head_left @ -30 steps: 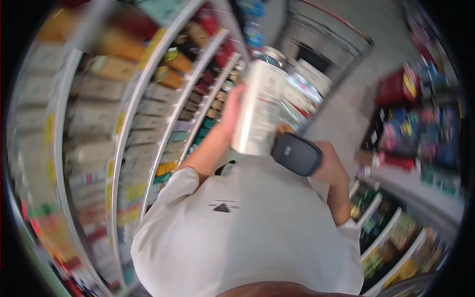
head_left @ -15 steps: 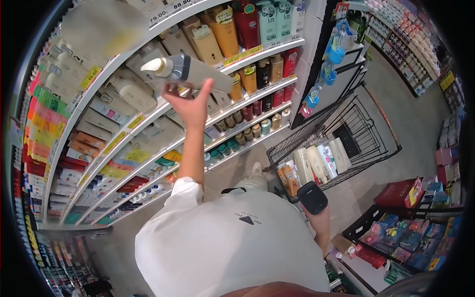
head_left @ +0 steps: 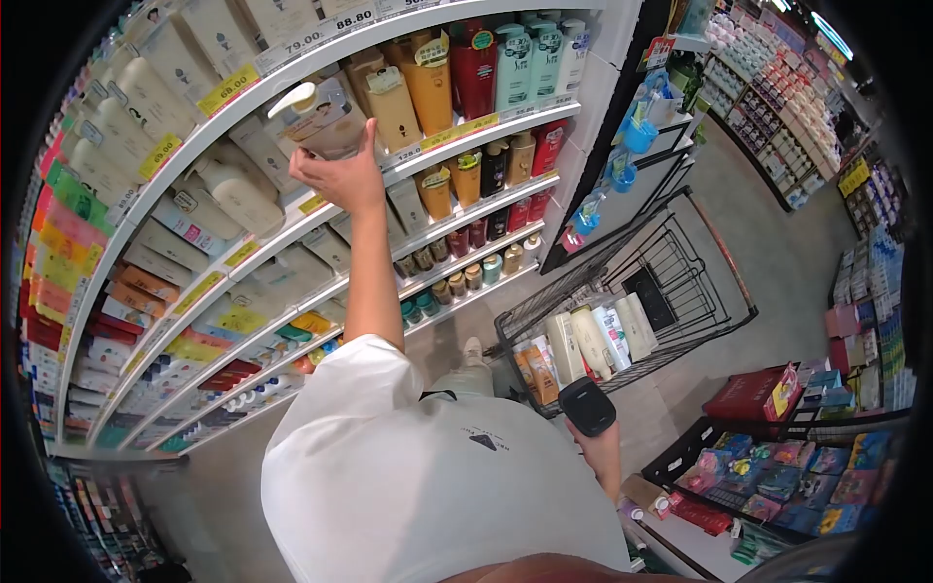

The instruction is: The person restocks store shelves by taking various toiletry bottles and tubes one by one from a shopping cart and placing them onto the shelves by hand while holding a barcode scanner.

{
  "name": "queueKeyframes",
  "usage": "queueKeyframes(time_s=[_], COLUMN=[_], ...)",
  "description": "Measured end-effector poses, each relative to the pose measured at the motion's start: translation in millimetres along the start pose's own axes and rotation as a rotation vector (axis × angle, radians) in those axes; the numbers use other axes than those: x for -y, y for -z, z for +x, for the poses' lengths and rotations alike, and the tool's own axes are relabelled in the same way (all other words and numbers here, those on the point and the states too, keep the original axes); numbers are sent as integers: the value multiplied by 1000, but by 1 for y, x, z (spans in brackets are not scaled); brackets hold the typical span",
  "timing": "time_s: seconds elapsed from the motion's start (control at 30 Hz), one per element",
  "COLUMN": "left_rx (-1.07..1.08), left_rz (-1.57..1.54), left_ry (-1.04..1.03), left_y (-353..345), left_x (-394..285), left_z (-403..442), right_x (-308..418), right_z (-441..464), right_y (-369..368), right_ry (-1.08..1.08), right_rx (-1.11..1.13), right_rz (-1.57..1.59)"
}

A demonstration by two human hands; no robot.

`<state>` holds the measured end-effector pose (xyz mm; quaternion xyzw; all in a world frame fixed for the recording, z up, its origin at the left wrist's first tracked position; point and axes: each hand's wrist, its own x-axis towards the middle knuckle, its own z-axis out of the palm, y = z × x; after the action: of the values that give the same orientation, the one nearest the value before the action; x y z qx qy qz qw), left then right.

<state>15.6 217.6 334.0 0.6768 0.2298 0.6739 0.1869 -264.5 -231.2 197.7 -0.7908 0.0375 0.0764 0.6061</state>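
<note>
Holding a white-topped pump bottle [head_left: 335,119] in the left hand [head_left: 342,181], thumb one side, fingers the other, up at the shelf [head_left: 476,127]. Tipped, with the pump up and left. Well apart from the right hand [head_left: 600,449], wrapped round a dark thing [head_left: 588,406]. Looking shorter than before, when stretched out long to the right

Store aisle, packed white shelves [head_left: 471,128] left, grey floor [head_left: 777,255], more shelving [head_left: 768,117] far right, strip light [head_left: 831,35] at far right, crate [head_left: 719,491] near right.
</note>
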Motion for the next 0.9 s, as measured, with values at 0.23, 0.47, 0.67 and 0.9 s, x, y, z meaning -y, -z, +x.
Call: queueKeyframes(time_s=[0.23,0.47,0.67,0.9], left_rx=[-6,2,44,118], left_rz=[80,130,167,232], left_ry=[5,62,96,171], left_y=[-26,-41,-46,-44], left_x=[-5,4,12,4], left_z=[-1,-9,-14,-6], right_x=[-12,-17,-18,-12], right_z=[0,-1,2,7], right_y=[0,-5,-7,-6], right_ry=[-78,-60,-74,-137], right_rx=[-28,-38,-42,-13], right_rz=[-80,-64,-65,-86])
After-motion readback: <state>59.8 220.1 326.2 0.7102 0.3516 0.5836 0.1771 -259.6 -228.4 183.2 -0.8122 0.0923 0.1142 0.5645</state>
